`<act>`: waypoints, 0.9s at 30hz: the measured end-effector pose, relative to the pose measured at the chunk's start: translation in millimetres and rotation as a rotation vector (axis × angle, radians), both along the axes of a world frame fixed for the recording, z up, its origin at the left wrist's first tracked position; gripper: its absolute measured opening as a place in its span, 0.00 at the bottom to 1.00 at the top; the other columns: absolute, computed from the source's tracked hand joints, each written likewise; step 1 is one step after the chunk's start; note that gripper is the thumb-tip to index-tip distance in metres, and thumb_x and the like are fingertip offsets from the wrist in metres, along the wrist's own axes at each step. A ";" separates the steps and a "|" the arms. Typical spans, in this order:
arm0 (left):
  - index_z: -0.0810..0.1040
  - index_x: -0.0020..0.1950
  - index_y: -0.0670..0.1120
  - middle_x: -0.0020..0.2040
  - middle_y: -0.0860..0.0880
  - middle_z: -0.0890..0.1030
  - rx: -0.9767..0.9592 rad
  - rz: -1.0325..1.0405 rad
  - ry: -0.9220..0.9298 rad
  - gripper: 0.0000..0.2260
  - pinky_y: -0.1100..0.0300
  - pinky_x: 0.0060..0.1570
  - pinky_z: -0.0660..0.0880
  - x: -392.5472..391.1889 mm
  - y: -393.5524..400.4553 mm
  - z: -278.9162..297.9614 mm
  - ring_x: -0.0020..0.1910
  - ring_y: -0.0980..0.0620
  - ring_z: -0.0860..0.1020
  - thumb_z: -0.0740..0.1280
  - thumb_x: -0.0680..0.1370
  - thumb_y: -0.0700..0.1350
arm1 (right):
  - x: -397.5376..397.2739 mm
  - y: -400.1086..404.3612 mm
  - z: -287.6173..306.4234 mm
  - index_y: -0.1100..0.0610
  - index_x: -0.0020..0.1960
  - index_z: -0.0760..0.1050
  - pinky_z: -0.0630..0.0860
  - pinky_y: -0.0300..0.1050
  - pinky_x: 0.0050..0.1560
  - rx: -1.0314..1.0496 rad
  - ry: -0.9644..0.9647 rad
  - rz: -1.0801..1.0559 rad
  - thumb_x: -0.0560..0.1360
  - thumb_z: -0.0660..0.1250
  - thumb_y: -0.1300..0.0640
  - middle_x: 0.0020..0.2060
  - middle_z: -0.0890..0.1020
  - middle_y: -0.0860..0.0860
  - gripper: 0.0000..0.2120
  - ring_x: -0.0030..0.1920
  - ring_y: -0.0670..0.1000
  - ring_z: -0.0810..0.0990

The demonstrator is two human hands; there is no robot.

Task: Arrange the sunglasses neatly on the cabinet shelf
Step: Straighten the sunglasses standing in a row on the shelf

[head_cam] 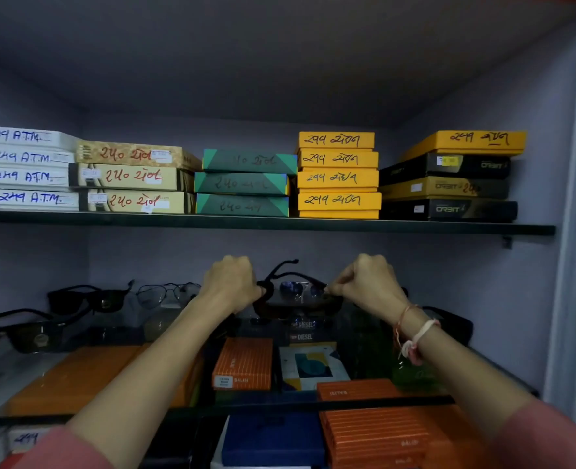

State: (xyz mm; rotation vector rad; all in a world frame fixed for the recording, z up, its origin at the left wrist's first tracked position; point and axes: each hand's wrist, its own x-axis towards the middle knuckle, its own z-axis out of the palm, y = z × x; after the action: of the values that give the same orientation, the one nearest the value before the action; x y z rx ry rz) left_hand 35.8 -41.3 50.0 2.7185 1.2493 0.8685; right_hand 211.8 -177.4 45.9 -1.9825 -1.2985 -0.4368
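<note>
I hold a pair of dark sunglasses (295,288) with bluish lenses above the middle of the glass shelf (280,406). My left hand (233,282) grips its left end and my right hand (368,282) pinches its right end; one temple arm curls upward between them. On the shelf at left lie black sunglasses (88,297), another dark pair (12,333) nearer the front, and a thin wire-framed pair (166,294). A further dark pair (449,321) lies to the right, partly hidden behind my right wrist.
The upper shelf (266,222) carries stacks of labelled boxes: white, beige, green, yellow and black. Orange, blue and patterned boxes (244,363) show through the glass from below. The cabinet's right wall (550,299) and left wall bound the space.
</note>
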 end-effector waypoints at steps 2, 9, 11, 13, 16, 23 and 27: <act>0.86 0.44 0.40 0.39 0.42 0.87 -0.119 -0.043 -0.033 0.15 0.56 0.40 0.82 3.9 -0.8 2.4 0.31 0.47 0.83 0.70 0.74 0.51 | 3.7 -5.6 2.7 0.57 0.42 0.88 0.77 0.37 0.43 -0.004 0.039 -0.039 0.67 0.77 0.52 0.37 0.88 0.53 0.08 0.36 0.47 0.82; 0.84 0.34 0.40 0.33 0.42 0.85 -0.414 -0.102 -0.113 0.12 0.60 0.29 0.73 27.7 -0.7 6.5 0.24 0.49 0.73 0.67 0.72 0.46 | 18.1 -16.1 12.6 0.59 0.33 0.85 0.77 0.44 0.34 -0.090 0.083 -0.116 0.68 0.67 0.60 0.30 0.84 0.56 0.09 0.36 0.56 0.82; 0.81 0.30 0.42 0.25 0.47 0.81 -0.489 -0.103 -0.121 0.12 0.65 0.23 0.66 35.2 -1.0 5.3 0.19 0.53 0.69 0.67 0.72 0.45 | 23.8 -15.4 11.3 0.58 0.20 0.69 0.67 0.41 0.27 -0.119 0.136 -0.139 0.67 0.69 0.60 0.20 0.72 0.52 0.18 0.26 0.53 0.72; 0.80 0.30 0.44 0.20 0.51 0.78 -0.525 -0.089 -0.090 0.12 0.68 0.19 0.62 42.6 -2.1 1.6 0.16 0.56 0.66 0.67 0.72 0.45 | 29.4 -14.5 7.7 0.57 0.20 0.63 0.66 0.42 0.29 -0.147 0.149 -0.148 0.67 0.68 0.61 0.20 0.68 0.50 0.21 0.25 0.51 0.68; 0.79 0.30 0.45 0.18 0.52 0.77 -0.517 -0.070 -0.047 0.12 0.68 0.18 0.62 52.2 -2.7 -6.3 0.13 0.58 0.67 0.66 0.73 0.46 | 37.0 -10.6 -0.8 0.57 0.21 0.62 0.67 0.42 0.32 -0.209 0.122 -0.139 0.68 0.68 0.61 0.21 0.67 0.50 0.21 0.25 0.51 0.68; 0.80 0.34 0.44 0.25 0.50 0.81 -0.557 -0.054 0.033 0.10 0.68 0.17 0.61 64.1 1.3 -14.6 0.11 0.60 0.67 0.67 0.74 0.46 | 52.0 1.1 -10.0 0.56 0.25 0.66 0.69 0.40 0.29 -0.311 0.060 -0.147 0.68 0.70 0.57 0.25 0.70 0.49 0.17 0.30 0.51 0.73; 0.79 0.36 0.44 0.28 0.50 0.81 -0.601 -0.072 0.050 0.10 0.69 0.15 0.61 67.3 3.5 -18.4 0.11 0.60 0.67 0.68 0.75 0.45 | 54.0 6.0 -12.8 0.56 0.26 0.67 0.68 0.39 0.29 -0.378 0.042 -0.144 0.68 0.72 0.53 0.27 0.71 0.48 0.18 0.34 0.51 0.74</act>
State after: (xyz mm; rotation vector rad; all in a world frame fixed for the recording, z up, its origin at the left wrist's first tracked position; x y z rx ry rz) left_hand 103.1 -37.8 31.6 2.2896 1.1710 0.3382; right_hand 265.8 -171.4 33.1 -2.3957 -1.2882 -0.2259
